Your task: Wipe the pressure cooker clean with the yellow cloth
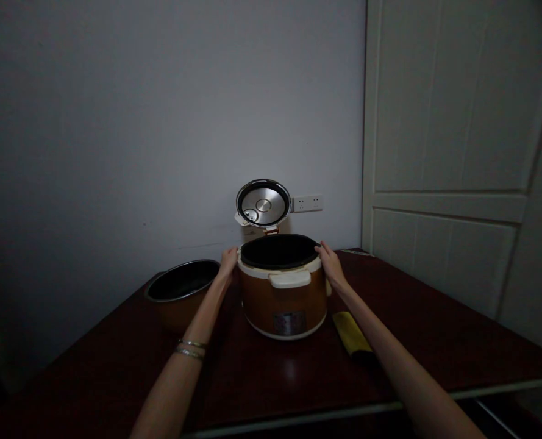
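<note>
Dark reddish wood of the counter (pixel 115 372) nearest. Above it, two bare forearms reaching forward, thin metal bangles (pixel 191 348) on the left wrist. Beside the right forearm, flat on the counter, a yellow oblong thing (pixel 350 331), too dim to name, lying clear of both hands.

Further in, at the middle of the counter, the orange rice cooker (pixel 282 302), cream rim and cream latch tab facing the camera. On the left side of the rim, the left hand (pixel 228 261) cupped; on the right side, the right hand (pixel 331 267), fingers (pixel 323 250) curved over the upper edge. Gripping the cooker from both sides. Seemingly held so to steady a round, smooth body evenly from both flanks. Dark well of the cooker lying directly between the two sets of fingers, touching them at the rim.

Left of the cooker, near the left forearm but not touched, a metal inner pot (pixel 183 283) standing upright, likely kept within easy reach. Behind the rim, the hinged lid (pixel 263 204) standing upright, shiny underside toward the camera, presumably propped open to leave the well free. Farther back, a white wall socket (pixel 308 203) on the grey wall (pixel 138 122), and a panelled door (pixel 458 152) to the right.
</note>
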### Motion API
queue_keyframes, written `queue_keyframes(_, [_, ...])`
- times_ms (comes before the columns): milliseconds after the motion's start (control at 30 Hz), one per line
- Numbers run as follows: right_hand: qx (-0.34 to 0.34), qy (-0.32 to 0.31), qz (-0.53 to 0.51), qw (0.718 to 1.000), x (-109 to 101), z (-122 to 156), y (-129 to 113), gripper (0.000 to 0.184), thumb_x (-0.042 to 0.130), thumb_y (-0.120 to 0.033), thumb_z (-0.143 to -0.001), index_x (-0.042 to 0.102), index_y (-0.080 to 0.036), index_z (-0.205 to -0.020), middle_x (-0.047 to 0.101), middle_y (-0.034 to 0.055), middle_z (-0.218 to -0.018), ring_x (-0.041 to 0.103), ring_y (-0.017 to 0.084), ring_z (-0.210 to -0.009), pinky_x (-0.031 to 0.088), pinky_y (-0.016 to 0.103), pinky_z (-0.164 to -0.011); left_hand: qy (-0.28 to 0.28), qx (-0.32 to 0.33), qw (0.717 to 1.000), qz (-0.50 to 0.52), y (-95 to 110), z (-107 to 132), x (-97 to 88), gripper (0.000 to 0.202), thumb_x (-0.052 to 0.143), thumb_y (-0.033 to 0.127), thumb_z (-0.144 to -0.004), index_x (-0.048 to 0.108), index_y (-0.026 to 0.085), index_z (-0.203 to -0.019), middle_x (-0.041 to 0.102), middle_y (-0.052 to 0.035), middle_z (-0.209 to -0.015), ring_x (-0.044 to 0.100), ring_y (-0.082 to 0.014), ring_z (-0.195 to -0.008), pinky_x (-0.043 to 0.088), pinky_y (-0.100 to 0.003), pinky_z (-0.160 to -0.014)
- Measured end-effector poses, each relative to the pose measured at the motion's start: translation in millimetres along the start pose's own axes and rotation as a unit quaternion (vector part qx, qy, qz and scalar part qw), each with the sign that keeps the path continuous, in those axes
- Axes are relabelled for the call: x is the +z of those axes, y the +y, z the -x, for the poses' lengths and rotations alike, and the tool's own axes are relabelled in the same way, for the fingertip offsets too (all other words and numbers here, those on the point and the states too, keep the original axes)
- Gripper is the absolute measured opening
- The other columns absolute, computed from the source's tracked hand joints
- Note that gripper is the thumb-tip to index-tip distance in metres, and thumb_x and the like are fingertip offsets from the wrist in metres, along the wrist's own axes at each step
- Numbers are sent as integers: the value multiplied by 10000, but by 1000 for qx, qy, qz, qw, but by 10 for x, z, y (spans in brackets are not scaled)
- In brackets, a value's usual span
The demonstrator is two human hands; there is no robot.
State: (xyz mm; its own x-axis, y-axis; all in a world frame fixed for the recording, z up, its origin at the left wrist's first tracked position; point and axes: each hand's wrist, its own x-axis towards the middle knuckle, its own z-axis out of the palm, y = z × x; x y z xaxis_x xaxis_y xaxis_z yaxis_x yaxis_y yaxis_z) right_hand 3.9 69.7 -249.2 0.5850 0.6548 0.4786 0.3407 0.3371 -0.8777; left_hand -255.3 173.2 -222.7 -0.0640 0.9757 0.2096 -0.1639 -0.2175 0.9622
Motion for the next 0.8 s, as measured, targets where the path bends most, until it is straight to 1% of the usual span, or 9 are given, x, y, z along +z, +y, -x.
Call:
queue_keyframes(33, [-2,-2,1,1000,-6,-13,12,638,495,-470,-761,535,-142,-1306,475,103,-1401,411,265,-1315,294,404,-1089,3,1,1000,2,4,21,2,192,543,267,-870,637,101,-879,641,-45,-828,599,-159,-721,494,-290,-641])
queue_keyframes(100, [-4,-4,3,1000,-15,-41,36,629,491,-474,-759,544,-161,-1301,500,86,-1383,418,265,-1309,299,407,-1087,9,8,1000,9,16,68,5,211,532,212,-820,598,119,-643,553,8,-567,505,-114,-533,403,-230,-517])
queue_keyframes(167, [-6,-1,1,1000,-20,-69,56,601,488,-462,-757,568,-175,-1279,522,72,-1363,429,266,-1301,305,408,-1084,16,18,1000,17,27,106,8,225,546,198,-760,545,147,-541,475,41,-465,427,-92,-460,335,-212,-472])
queue_keyframes(267, [-4,1,-9,1000,-25,-106,78,580,487,-444,-745,597,-169,-1243,532,70,-1354,444,266,-1288,309,410,-1082,28,30,999,28,26,132,20,195,551,199,-694,525,161,-505,467,48,-447,405,-87,-448,300,-211,-463])
queue_keyframes(433, [-8,-3,-21,1000,-32,-160,108,566,489,-438,-733,622,-147,-1199,529,91,-1355,459,260,-1276,324,402,-1069,43,39,998,37,-13,127,41,157,531,210,-661,518,170,-510,469,47,-461,408,-94,-461,296,-217,-471])
queue_keyframes(533, [-14,-6,-28,1000,-41,-197,119,504,494,-402,-729,660,-137,-1125,545,103,-1337,466,258,-1269,318,411,-1069,45,42,997,40,-30,141,41,149,530,221,-653,511,175,-513,466,46,-468,413,-99,-472,293,-217,-472])
queue_keyframes(667, [-17,-11,-33,999,-73,-244,124,416,489,-352,-726,700,-161,-1030,560,79,-1325,479,238,-1255,325,394,-1064,44,44,997,42,-41,188,48,139,538,232,-634,504,178,-511,461,48,-479,406,-96,-475,288,-213,-467])
queue_keyframes(733, [-15,-14,-32,999,-92,-259,126,411,487,-350,-730,703,-163,-1025,563,74,-1322,483,236,-1249,330,385,-1060,44,45,997,45,-40,208,53,129,525,225,-632,500,178,-514,450,53,-480,394,-90,-471,289,-211,-467])
queue_keyframes(800, [-14,-16,-32,999,-108,-271,131,438,490,-365,-734,691,-164,-1067,570,70,-1315,489,239,-1244,336,385,-1055,42,42,997,46,-32,219,52,117,514,212,-628,498,179,-517,441,57,-479,385,-86,-464,290,-210,-466])
